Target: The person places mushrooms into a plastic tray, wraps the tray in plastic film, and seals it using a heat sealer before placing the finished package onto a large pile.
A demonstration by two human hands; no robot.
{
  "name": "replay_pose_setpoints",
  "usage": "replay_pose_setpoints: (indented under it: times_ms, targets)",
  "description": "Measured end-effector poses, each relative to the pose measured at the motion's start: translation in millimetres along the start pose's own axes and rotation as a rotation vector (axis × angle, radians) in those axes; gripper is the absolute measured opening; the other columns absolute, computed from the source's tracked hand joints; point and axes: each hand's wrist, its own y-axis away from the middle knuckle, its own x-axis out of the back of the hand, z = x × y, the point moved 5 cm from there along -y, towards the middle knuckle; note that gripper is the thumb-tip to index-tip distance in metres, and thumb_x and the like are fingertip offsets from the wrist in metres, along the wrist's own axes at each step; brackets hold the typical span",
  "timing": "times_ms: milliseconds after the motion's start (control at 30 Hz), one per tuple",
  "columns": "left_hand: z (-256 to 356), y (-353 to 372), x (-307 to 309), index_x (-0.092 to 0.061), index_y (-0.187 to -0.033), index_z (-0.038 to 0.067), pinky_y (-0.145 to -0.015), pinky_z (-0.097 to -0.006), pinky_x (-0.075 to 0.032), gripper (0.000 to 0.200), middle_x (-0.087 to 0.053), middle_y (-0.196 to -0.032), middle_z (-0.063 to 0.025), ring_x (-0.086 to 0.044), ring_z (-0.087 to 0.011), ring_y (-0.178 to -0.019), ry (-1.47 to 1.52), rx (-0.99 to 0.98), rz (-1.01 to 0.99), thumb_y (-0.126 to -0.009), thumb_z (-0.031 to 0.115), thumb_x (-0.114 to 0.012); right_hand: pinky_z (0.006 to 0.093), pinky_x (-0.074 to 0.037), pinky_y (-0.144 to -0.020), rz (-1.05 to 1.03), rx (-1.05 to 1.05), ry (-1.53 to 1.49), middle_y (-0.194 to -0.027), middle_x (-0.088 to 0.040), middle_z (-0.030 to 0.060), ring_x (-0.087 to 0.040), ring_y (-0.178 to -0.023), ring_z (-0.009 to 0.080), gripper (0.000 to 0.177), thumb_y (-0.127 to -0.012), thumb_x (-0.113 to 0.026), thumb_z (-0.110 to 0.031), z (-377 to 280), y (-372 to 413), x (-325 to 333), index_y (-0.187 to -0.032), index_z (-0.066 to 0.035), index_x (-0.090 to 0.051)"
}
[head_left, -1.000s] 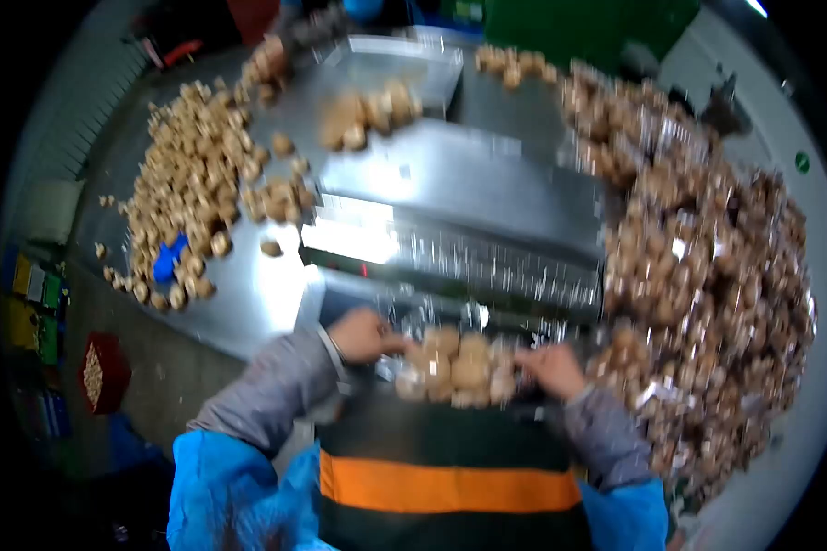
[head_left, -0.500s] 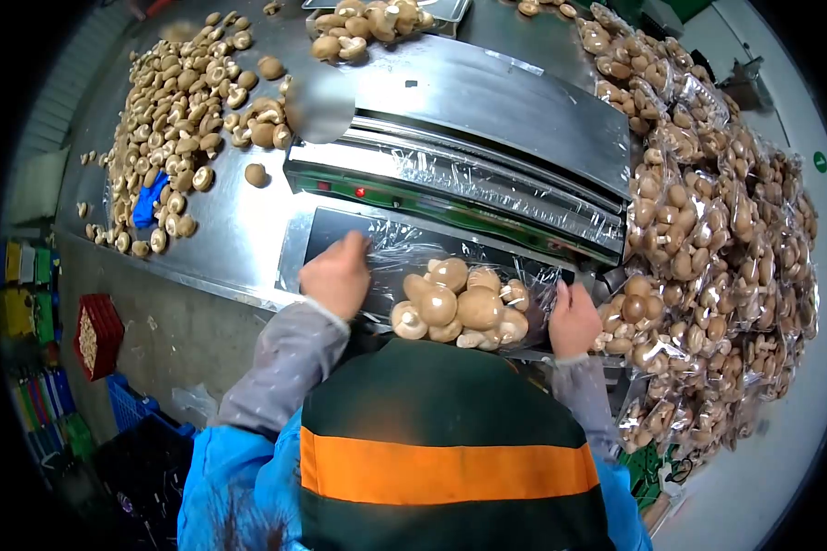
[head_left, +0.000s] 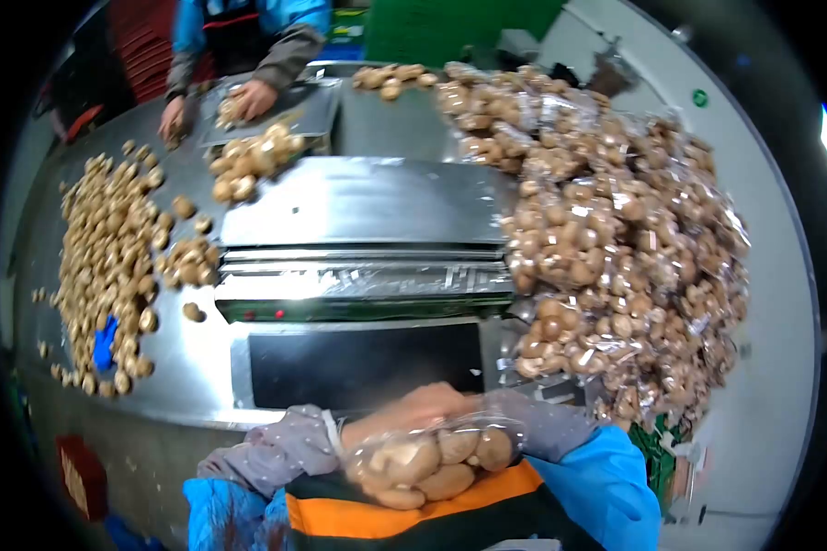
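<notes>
A clump of brown mushrooms point(head_left: 436, 459), wrapped in clear plastic film, is held close against my apron, in front of my forearms. My left hand point(head_left: 413, 410) reaches across behind the mushrooms, its fingers closed at the gathered film. My right sleeve point(head_left: 551, 427) comes in from the other side; the right hand is mostly hidden behind the film and my left hand, so its fingers cannot be made out. Just beyond my hands lies the black plate point(head_left: 363, 363) of the wrapping machine point(head_left: 368, 298), with nothing on it.
Loose mushrooms point(head_left: 110, 266) and a blue item point(head_left: 105, 344) lie at left. Wrapped mushroom packs point(head_left: 616, 239) are heaped at right. Across the table, a co-worker's hands point(head_left: 248, 99) handle mushrooms at a metal tray point(head_left: 317, 115). More mushrooms point(head_left: 257, 161) sit behind the machine.
The mushrooms in film have come off the black plate toward my body. My hands have moved from either side of the film to close together. The view has tilted up, showing the co-worker.
</notes>
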Motion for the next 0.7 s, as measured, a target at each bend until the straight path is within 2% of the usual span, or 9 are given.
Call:
replay_pose_setpoints:
  times_ms: [100,167,233,300,367,467,600,633,700]
  targets:
    - [-8,6,-24,-0.047,-0.126,-0.001,-0.089,-0.0306,-0.046,0.041,-0.055,-0.116,-0.0113,-0.055,-0.0209,-0.098,0.610,0.074,-0.368,-0.093,0.023,-0.051,0.0314,-0.052,-0.076,0.057,-0.213,-0.891,-0.094,-0.067,0.0141,-0.066,-0.083,0.0236,0.031,-0.087,-0.060,-0.024,76,14,20,-0.112,-0.006,-0.063]
    - [-15,17,-31,-0.049,-0.123,-0.001,-0.087,-0.0296,-0.047,0.037,-0.055,-0.116,-0.0113,-0.056,-0.0206,-0.098,1.006,0.180,-0.496,-0.093,0.020,-0.051,0.0388,-0.052,-0.076,0.423,0.276,-1.254,-0.102,-0.065,0.0156,-0.065,-0.084,0.0328,0.054,-0.082,-0.063,-0.033,66,59,74,-0.128,-0.007,-0.049]
    - [-27,27,-38,-0.051,-0.120,-0.001,-0.085,-0.0287,-0.048,0.034,-0.055,-0.116,-0.0114,-0.056,-0.0203,-0.099,1.327,0.298,-0.520,-0.093,0.018,-0.052,0.0337,-0.052,-0.078,0.405,0.598,-0.776,-0.109,-0.063,0.0138,-0.065,-0.089,0.0267,0.073,-0.077,-0.070,-0.029,23,107,101,-0.138,-0.011,-0.034]
    - [-52,38,-37,-0.053,-0.118,0.000,-0.083,-0.0277,-0.049,0.030,-0.056,-0.117,-0.0115,-0.057,-0.0200,-0.100,1.538,0.436,-0.367,-0.092,0.016,-0.052,0.0307,-0.051,-0.080,0.338,0.331,-0.731,-0.114,-0.061,0.0121,-0.062,-0.093,0.0210,0.076,-0.077,-0.071,-0.026,34,111,93,-0.140,-0.010,-0.032]
    - [-118,69,-25,-0.055,-0.114,0.000,-0.080,-0.0268,-0.050,0.027,-0.056,-0.116,-0.0117,-0.058,-0.0192,-0.099,1.280,0.748,0.068,-0.091,0.014,-0.054,0.0289,-0.050,-0.081,0.358,0.150,-0.815,-0.116,-0.060,0.0104,-0.060,-0.095,0.0165,0.075,-0.076,-0.072,-0.022,55,116,78,-0.139,-0.009,-0.033]
    - [-83,36,10,-0.060,-0.100,0.000,-0.072,-0.0306,-0.052,0.021,-0.063,-0.094,-0.0135,-0.064,-0.0218,-0.083,0.861,0.720,0.550,-0.091,0.019,-0.056,0.0285,-0.048,-0.083,0.583,0.077,-1.104,-0.111,-0.060,0.0080,-0.057,-0.096,0.0132,0.065,-0.077,-0.071,-0.017,137,108,47,-0.134,-0.005,-0.041]
    - [-91,38,22,-0.060,-0.100,-0.003,-0.063,-0.0261,-0.051,0.025,-0.066,-0.079,-0.0134,-0.064,-0.0178,-0.068,0.733,0.953,0.666,-0.095,0.019,-0.050,0.0273,-0.048,-0.080,0.893,-0.148,-1.425,-0.100,-0.062,0.0028,-0.057,-0.092,0.0120,0.026,-0.090,-0.056,-0.016,293,127,80,-0.112,-0.002,-0.058]
    - [-91,38,24,-0.060,-0.101,-0.003,-0.063,-0.0259,-0.051,0.023,-0.066,-0.081,-0.0127,-0.064,-0.0172,-0.068,0.698,0.978,0.702,-0.095,0.017,-0.050,0.0300,-0.052,-0.078,0.995,-0.074,-1.752,-0.101,-0.062,0.0048,-0.061,-0.088,0.0151,0.022,-0.091,-0.053,-0.018,354,122,76,-0.106,-0.003,-0.058]
    - [-88,36,28,-0.060,-0.103,-0.003,-0.063,-0.0260,-0.051,0.021,-0.066,-0.083,-0.0126,-0.063,-0.0174,-0.069,0.651,0.887,0.731,-0.094,0.015,-0.051,0.0333,-0.055,-0.072,1.343,-0.093,-1.848,-0.104,-0.062,0.0086,-0.063,-0.089,0.0199,0.032,-0.092,-0.053,-0.028,444,149,95,-0.113,-0.003,-0.055]
